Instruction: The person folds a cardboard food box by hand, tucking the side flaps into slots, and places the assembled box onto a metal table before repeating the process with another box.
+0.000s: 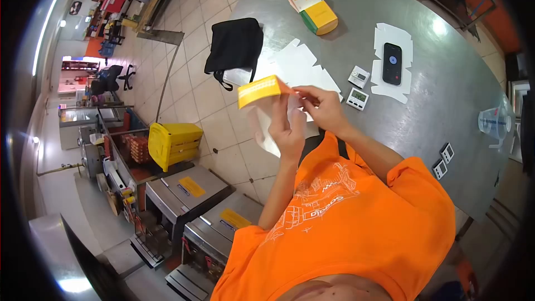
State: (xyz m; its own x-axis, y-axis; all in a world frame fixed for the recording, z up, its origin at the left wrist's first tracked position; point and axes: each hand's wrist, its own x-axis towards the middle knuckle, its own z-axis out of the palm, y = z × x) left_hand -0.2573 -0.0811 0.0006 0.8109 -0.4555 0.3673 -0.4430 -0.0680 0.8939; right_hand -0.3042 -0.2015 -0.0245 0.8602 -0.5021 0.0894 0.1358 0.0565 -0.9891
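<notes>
A yellow and white folding carton (pixel 261 90), partly folded, is held up in front of the orange shirt. My left hand (pixel 288 134) is closed on its lower side, fingers pointing up. My right hand (pixel 325 108) pinches the carton's right edge, its fingertips close to those of the left hand. Beyond the hands, flat white carton sheets (pixel 298 61) lie on the metal table (pixel 356 11). A formed carton (pixel 312 8) in white, yellow and green lies at the table's far side.
A black bag (pixel 237 45) lies at the table's left edge. Right of the hands are two small timers, (pixel 357 99) the nearer one, and a phone (pixel 392 64) on a white sheet. Farther right are two more timers and a clear measuring jug (pixel 494 122). A yellow bin (pixel 174 144) stands left.
</notes>
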